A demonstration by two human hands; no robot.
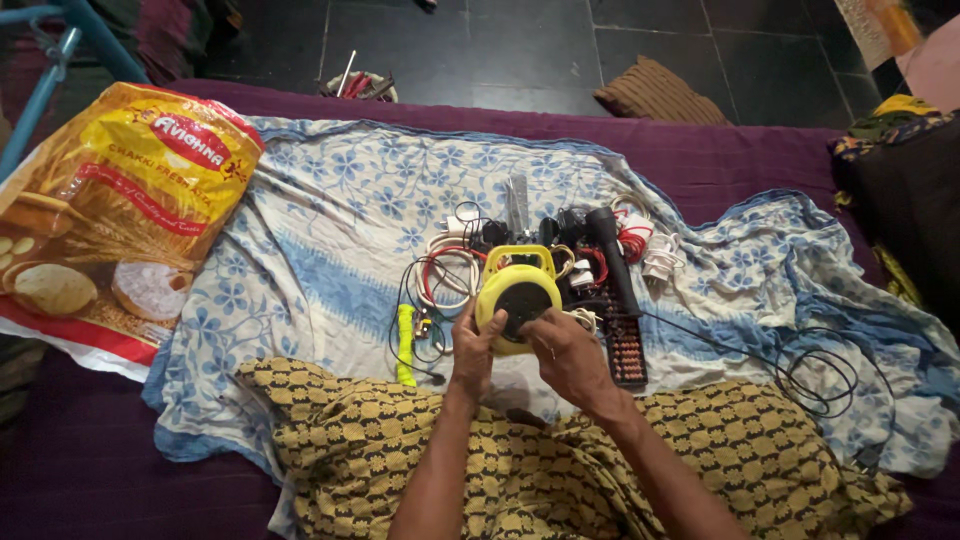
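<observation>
Nearest the lens, a yellow-and-black patterned cloth [520, 470] drapes the lap, and both forearms reach out over it. The left hand [472, 352] clasps the left edge of a round yellow cable reel [516, 297], fingers wrapped around its rim. The right hand [566, 355] comes in from the lower right, thumb and fingertips pressed to the reel's black centre disc; whether it is pinching something small there, I can't quite tell. The reel sits just ahead of both hands, face tilted up toward the camera, handle pointing away; the two hands are about equally near.

Behind it, on a blue floral sheet [330, 230] spread over the bed, lies a jumble: red and white cables [445, 270], a black torch [612, 255], an abacus [627, 350], a green tool handle [405, 340]. A loose black cord [820, 375] coils off right. A large yellow flour bag [110, 210] lies far left.
</observation>
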